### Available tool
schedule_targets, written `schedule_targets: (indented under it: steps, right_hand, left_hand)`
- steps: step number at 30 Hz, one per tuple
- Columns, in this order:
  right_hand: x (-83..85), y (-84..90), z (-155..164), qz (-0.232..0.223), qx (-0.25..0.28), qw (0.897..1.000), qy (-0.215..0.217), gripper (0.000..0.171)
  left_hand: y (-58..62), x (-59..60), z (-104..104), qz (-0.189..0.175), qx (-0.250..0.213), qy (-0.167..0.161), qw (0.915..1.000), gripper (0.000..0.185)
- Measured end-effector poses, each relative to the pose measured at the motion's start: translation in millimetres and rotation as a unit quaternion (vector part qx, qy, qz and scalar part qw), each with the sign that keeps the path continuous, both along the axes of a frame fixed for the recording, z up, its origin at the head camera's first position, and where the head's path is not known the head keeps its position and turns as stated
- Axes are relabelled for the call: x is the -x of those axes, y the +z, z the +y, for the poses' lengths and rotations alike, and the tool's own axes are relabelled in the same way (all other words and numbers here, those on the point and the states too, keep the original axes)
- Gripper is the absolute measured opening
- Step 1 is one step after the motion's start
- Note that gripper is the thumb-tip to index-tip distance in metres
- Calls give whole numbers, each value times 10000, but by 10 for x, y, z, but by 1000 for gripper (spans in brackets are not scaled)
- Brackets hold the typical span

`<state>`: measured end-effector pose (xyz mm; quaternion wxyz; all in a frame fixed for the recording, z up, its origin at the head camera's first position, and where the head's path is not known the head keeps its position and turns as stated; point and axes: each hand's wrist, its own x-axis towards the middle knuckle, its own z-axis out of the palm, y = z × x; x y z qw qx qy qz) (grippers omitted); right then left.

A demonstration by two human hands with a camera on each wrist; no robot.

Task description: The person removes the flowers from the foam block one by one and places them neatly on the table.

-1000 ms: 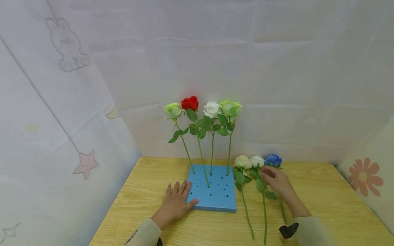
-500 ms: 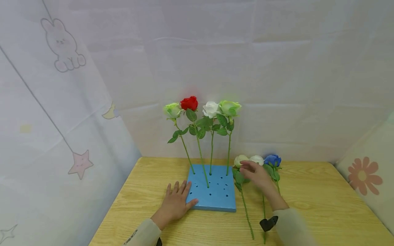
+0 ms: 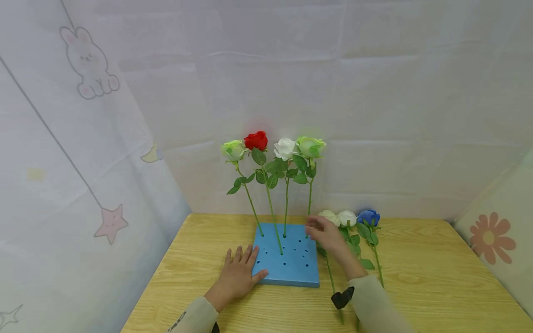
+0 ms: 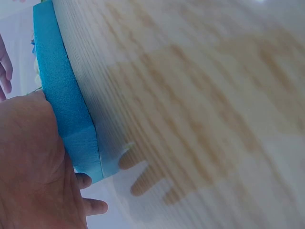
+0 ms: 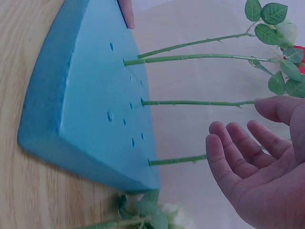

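Our left hand (image 3: pixel 238 275) lies spread against the left of the block (image 3: pixel 296 274), our empty right hand (image 3: pixel 331 238) near its upright right-rear rose (image 3: pixel 310 147).

A small indoor nook, closed in on three sides. The back is hung with a pale, creased sheet (image 3: pixel 374 101). On the left sheet (image 3: pixel 46 254), a rabbit (image 3: pixel 92 74), a pink star (image 3: pixel 111 224) and a moon (image 3: pixel 149 155) are printed, and on the right sheet (image 3: pixel 520 203) an orange-red flower (image 3: pixel 489 237), in the manner of a nursery. A wood-grain tabletop (image 3: pixel 437 273) is set against the back. A craft corner is suggested by roses (image 3: pixel 310 147) stood in a blue block (image 3: pixel 295 275). Whether a home or a studio lies behind the sheets cannot be told.
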<state>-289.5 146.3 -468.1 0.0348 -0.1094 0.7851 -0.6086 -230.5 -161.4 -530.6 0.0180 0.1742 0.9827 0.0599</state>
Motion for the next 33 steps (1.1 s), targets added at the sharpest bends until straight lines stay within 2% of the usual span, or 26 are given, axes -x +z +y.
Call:
schedule_targets:
  steps: [5, 14, 24, 33]
  right_hand:
    - [89, -53, -133, 109, 70, 9999, 5, 43]
    - [162, -76, -372, -281, 533, 9982, 77, 45]
    - [277, -167, -568, -177, 659, 9972, 312, 43]
    - [347, -243, -669, -163, 789, 9956, 473, 43]
  left_hand:
    - [50, -15, 16, -86, -23, -8, 10000, 87]
    - [3, 0, 10, -147, 38, 44, 9999, 89]
    - [29, -36, 10, -144, 34, 80, 9999, 87]
    - [22, 4, 19, -96, 100, 81, 9999, 88]
